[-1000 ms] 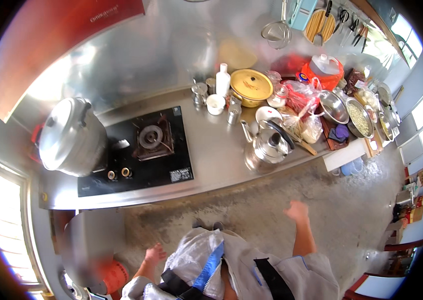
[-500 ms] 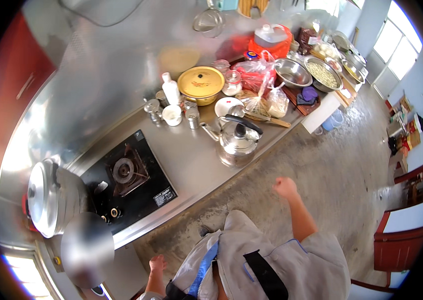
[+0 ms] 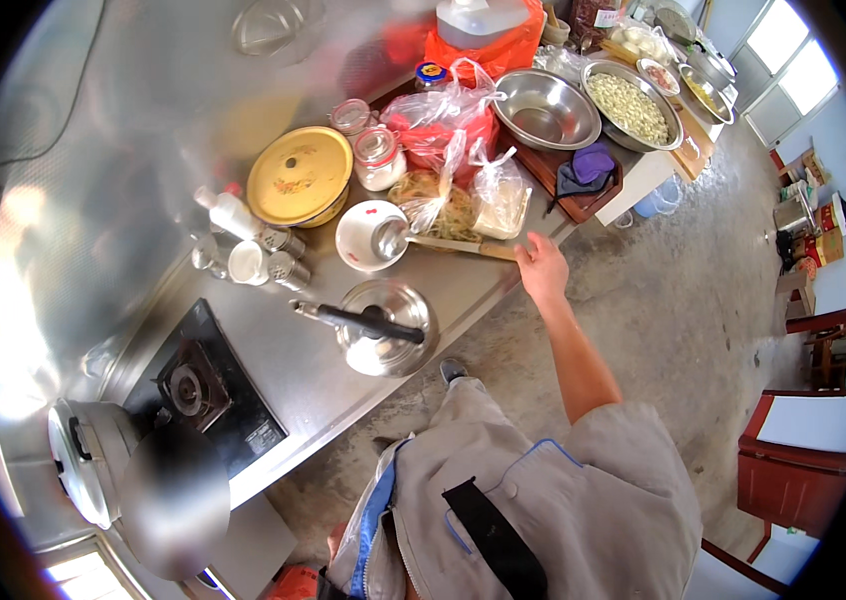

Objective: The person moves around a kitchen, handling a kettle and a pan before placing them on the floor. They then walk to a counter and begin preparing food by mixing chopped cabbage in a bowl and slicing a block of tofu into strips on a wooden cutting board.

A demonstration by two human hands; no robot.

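Head view: the right hand (image 3: 543,268) is stretched out to the edge of the steel counter (image 3: 293,350), its fingers loosely spread and closed on nothing, the fingertips at or just short of the wooden handle end of the ladle (image 3: 413,240); whether they touch it cannot be told. The ladle's steel bowl rests in the white bowl (image 3: 368,235) and its handle runs toward the hand. The left hand is not in view, so its state cannot be told.

Taking the steel kettle (image 3: 383,325) as the landmark: the white bowl and ladle sit just behind it; the yellow lidded pot (image 3: 300,177) stands farther back and to its left, with small cups and a white bottle (image 3: 226,210) beside it. Clear bags of food (image 3: 463,190) lie behind and to the right of the kettle, glass jars (image 3: 375,157) near them. Farther right come an empty steel basin (image 3: 546,108), a basin of pale pieces (image 3: 631,105) and a purple cloth (image 3: 588,165) on a dark board. To the kettle's left lies the gas burner (image 3: 188,388), unlit as far as shows, and beyond it a large aluminium pot (image 3: 83,470).

As a judgement, the work is at its very start: the ladle is reached for but not yet lifted, the bags look tied, nothing sits on the burner
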